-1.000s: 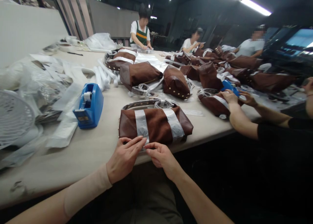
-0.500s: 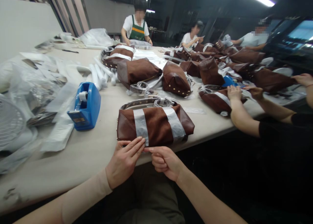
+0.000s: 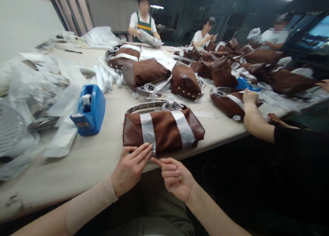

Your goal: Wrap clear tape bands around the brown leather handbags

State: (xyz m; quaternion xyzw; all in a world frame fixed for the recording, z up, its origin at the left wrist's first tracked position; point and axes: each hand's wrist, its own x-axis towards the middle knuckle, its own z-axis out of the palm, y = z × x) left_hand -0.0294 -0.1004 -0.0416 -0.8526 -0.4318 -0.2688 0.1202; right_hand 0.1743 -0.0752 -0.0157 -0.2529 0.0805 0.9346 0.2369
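Observation:
A brown handbag [image 3: 166, 133] with two pale wrapping strips around it lies near the table's front edge. My left hand [image 3: 131, 167] rests at the bag's lower front edge, its straight fingers lying flat against the left wrapping strip [image 3: 148, 128]. Close to those fingertips, the outstretched index finger of my right hand [image 3: 177, 177] reaches the strip's lower end. The other right fingers are loosely curled, with no object visible in them. Whether a small piece of tape is under the fingertips I cannot make out. Behind the bag lies its wrapped strap [image 3: 171, 105].
A blue tape dispenser [image 3: 89, 109] stands to the left, beside plastic wrapping [image 3: 61, 136] and a white fan [image 3: 11, 129]. More brown handbags [image 3: 146, 73] lie behind. At right, a co-worker's hand [image 3: 250, 97] touches another bag; other people work across the table.
My right hand has shifted slightly down and right, its thumb and curled fingers loosening. My left hand stays on the bag. Across the table, a person has lifted a plastic-wrapped item.

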